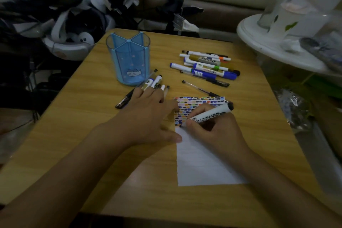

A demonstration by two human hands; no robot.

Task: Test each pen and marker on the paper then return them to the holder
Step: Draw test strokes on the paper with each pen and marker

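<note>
Paper [203, 163] lies flat on the wooden table [88, 135] and serves as the reference for every position below. Its far end is filled with rows of short coloured strokes; its near part is blank.

The right hand [212, 133] rests on the paper with its fingers curled round a white marker [211, 114] with a black end. The marker is tilted, its tip touching the paper at the left edge, just below the lowest row of strokes.

The left hand [148, 116] lies flat on the table just left of the paper, fingers straight and spread. Its thumb touches the paper's left edge, and its fingertips rest on a small group of pens [155, 83] lying beyond the paper's far left corner. A black pen [124, 101] pokes out from under this hand on the side away from the paper.

The blue holder [129, 59] stands upright beyond that group, well left of the paper's far end.

A loose pile of markers and pens [207, 65] lies beyond the paper's far edge. One clear pen [199, 89] lies between the pile and the paper.
</note>
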